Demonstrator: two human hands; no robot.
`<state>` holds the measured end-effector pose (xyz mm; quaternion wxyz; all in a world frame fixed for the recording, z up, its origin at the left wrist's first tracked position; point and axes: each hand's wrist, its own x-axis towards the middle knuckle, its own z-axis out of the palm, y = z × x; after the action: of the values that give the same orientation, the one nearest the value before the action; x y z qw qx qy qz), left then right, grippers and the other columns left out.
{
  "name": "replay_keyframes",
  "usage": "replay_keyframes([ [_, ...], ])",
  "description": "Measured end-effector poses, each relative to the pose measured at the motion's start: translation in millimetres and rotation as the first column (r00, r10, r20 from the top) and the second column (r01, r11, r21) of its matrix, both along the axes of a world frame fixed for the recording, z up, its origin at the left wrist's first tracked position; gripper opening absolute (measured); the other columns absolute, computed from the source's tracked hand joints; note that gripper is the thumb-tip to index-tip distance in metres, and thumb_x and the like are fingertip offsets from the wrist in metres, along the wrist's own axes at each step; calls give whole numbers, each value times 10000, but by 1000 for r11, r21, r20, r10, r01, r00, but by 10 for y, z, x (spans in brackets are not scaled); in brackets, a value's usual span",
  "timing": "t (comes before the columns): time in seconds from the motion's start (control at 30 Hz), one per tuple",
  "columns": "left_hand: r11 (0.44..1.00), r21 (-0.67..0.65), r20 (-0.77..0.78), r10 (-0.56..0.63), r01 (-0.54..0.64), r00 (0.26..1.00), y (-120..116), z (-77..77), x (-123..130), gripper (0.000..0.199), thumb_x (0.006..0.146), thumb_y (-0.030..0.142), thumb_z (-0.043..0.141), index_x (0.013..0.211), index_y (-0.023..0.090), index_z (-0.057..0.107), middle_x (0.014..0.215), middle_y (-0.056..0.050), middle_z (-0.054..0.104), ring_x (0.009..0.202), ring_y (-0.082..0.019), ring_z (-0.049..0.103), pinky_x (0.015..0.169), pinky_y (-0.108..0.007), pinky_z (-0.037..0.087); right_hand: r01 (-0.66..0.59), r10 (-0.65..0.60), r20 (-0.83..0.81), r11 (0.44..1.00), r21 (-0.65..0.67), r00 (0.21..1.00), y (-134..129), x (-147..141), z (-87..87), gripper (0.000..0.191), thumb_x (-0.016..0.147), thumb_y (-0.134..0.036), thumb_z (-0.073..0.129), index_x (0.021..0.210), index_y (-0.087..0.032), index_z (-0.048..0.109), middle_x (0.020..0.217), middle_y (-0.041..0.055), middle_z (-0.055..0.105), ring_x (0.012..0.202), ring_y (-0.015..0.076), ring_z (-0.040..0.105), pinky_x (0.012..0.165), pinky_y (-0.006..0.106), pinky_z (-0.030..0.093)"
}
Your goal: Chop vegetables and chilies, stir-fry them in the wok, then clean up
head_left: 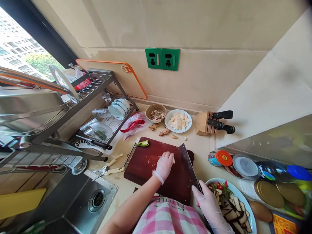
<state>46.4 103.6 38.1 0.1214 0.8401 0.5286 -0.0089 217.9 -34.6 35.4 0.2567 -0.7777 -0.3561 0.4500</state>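
Observation:
My left hand (165, 165), in a thin clear glove, rests on the dark red cutting board (141, 162) with its fingers curled together. A small pale piece of food (173, 160) shows at its fingertips, too covered to tell its kind. My right hand (207, 200), also gloved, is closed round the handle of a kitchen knife (188, 162). The blade stands on edge over the board's right side, apart from the left hand. A piece of green pepper (142, 143) lies at the board's top left corner, and small crumbs are scattered near the middle.
Behind the board are a basket of garlic (156, 113), a plate of pale slices (178, 121), ginger (164, 131) and a knife block (203, 123). Kitchen shears (107, 169) and a sink (95, 201) lie left; a filled plate (252, 214) and jars stand right.

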Motion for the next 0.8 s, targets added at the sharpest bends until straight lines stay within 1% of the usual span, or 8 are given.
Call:
replay_keyframes([
  [0.07, 1000, -18, 110, -13, 15, 994, -201, -69, -53, 397, 808, 215, 578, 1192, 201, 477, 1179, -75, 529, 1081, -230, 492, 894, -347, 464, -79, 71, 126, 995, 60, 989, -17, 14, -30, 499, 766, -539, 449, 1060, -171, 611, 695, 64, 703, 616, 215, 662, 556, 289, 486],
  [0.13, 998, -62, 200, -13, 26, 980, -335, -98, -160, 535, 745, 253, 658, 1233, 206, 444, 1250, -82, 498, 1133, -242, 478, 955, -373, 434, -144, 114, 254, 984, 104, 960, -33, 13, -50, 479, 785, -509, 428, 1039, -160, 635, 887, 134, 726, 810, 256, 685, 673, 311, 510],
  [0.2, 992, -120, 246, 54, -24, 968, -384, -99, -260, 609, 730, 262, 671, 1276, 213, 404, 1256, -88, 503, 1128, -238, 500, 961, -383, 427, -200, 153, 347, 974, 106, 925, -61, -10, -64, 480, 813, -485, 397, 1053, -146, 639, 994, 166, 712, 907, 274, 675, 741, 326, 514],
  [0.27, 978, -188, 254, 135, -87, 958, -370, -92, -312, 577, 749, 264, 652, 1271, 214, 412, 1197, -83, 547, 1070, -225, 545, 930, -373, 443, -245, 186, 400, 965, 99, 897, -103, -54, -66, 486, 842, -473, 369, 1076, -137, 632, 1019, 176, 706, 925, 273, 675, 762, 326, 518],
  [0.33, 965, -242, 249, 160, -99, 955, -339, -93, -309, 489, 772, 293, 631, 1224, 217, 463, 1126, -70, 588, 1004, -213, 579, 888, -354, 458, -292, 224, 423, 951, 104, 878, -148, -109, -47, 490, 867, -455, 345, 1099, -121, 618, 1029, 184, 701, 937, 267, 674, 781, 320, 519],
  [0.47, 957, -269, 238, 170, -104, 956, -342, -105, -229, 388, 791, 333, 610, 1150, 221, 516, 1061, -57, 620, 943, -205, 603, 829, -325, 471, -375, 305, 421, 922, 92, 854, -190, -218, 36, 450, 907, -392, 309, 1115, -110, 590, 1013, 170, 705, 903, 246, 685, 755, 300, 524],
  [0.63, 961, -259, 219, 151, -92, 964, -381, -98, -185, 368, 799, 327, 599, 1142, 224, 516, 1068, -57, 624, 947, -205, 606, 827, -320, 475, -415, 364, 435, 910, 24, 824, -141, -300, 127, 354, 910, -320, 329, 1069, -147, 593, 904, 116, 719, 781, 228, 698, 637, 272, 506],
  [0.8, 960, -272, 225, 137, -72, 965, -359, -121, -186, 346, 810, 307, 581, 1131, 195, 514, 1032, -70, 625, 908, -198, 608, 801, -320, 490, -426, 406, 429, 903, -54, 807, -96, -342, 223, 309, 904, -275, 367, 1098, -160, 579, 938, 108, 716, 813, 230, 691, 644, 272, 477],
])
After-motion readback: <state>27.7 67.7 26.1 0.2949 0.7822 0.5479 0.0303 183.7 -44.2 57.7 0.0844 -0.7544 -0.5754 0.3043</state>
